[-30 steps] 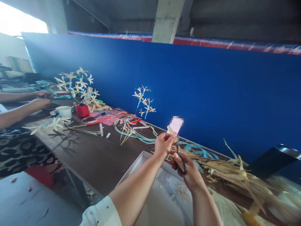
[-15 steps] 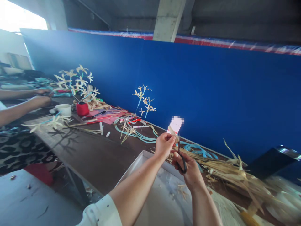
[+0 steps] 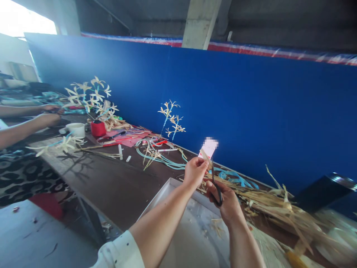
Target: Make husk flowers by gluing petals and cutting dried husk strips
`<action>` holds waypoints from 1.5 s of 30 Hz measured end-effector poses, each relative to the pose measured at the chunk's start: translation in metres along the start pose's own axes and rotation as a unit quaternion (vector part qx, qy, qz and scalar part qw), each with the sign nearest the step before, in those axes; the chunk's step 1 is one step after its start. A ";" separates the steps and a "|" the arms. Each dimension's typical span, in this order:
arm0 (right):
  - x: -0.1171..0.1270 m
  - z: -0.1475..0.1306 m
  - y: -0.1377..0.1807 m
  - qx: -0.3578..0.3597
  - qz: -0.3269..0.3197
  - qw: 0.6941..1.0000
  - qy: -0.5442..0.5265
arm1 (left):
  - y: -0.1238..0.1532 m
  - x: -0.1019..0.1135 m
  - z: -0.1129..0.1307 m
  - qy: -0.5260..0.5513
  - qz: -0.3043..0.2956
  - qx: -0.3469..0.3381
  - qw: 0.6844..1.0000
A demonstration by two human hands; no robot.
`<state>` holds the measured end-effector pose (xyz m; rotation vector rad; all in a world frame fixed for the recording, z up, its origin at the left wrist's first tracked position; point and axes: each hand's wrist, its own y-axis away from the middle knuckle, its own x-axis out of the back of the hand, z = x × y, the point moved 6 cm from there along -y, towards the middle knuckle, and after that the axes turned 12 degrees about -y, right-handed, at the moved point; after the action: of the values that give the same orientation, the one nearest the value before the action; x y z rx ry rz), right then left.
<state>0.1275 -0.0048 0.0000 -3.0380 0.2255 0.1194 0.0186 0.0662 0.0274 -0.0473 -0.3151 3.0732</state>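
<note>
My left hand [image 3: 196, 172] pinches a pale strip of dried husk [image 3: 205, 155] between thumb and fingers. A pink and white card [image 3: 208, 148] shows just beyond the fingertips, partly blurred out; whether the hand also holds it I cannot tell. My right hand [image 3: 223, 199] grips black-handled scissors [image 3: 218, 195], with fingers through the loops. Their blades point up beside the husk strip, close to the left fingertips. Below both forearms lies a shallow white tray [image 3: 186, 223] with small husk scraps in it.
Dried husks [image 3: 273, 204] lie in a heap to the right, by a blue ribbon [image 3: 237, 178]. Husk flowers on stems [image 3: 169, 115] stand near the blue partition [image 3: 251, 111]. A red thread spool [image 3: 98, 128] and white cup [image 3: 76, 130] stand left, near another person's hands [image 3: 50, 117].
My right hand and the scissors have shifted slightly to the right. My left hand stays in nearly the same place with the husk strip.
</note>
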 end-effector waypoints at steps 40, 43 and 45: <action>0.004 -0.002 -0.001 -0.022 0.004 0.997 0.076 | -0.006 0.001 -0.005 -0.104 -0.015 -0.068 0.992; 0.004 -0.005 0.000 -0.022 0.008 0.997 0.076 | -0.005 0.000 -0.004 -0.119 -0.015 -0.078 0.990; 0.005 -0.005 0.000 -0.023 0.008 0.996 0.081 | -0.005 0.000 -0.004 -0.122 -0.014 -0.082 0.989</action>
<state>0.1323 -0.0062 0.0046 -3.0946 0.2614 -0.1230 0.0188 0.0717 0.0248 0.3256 -0.5736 3.0193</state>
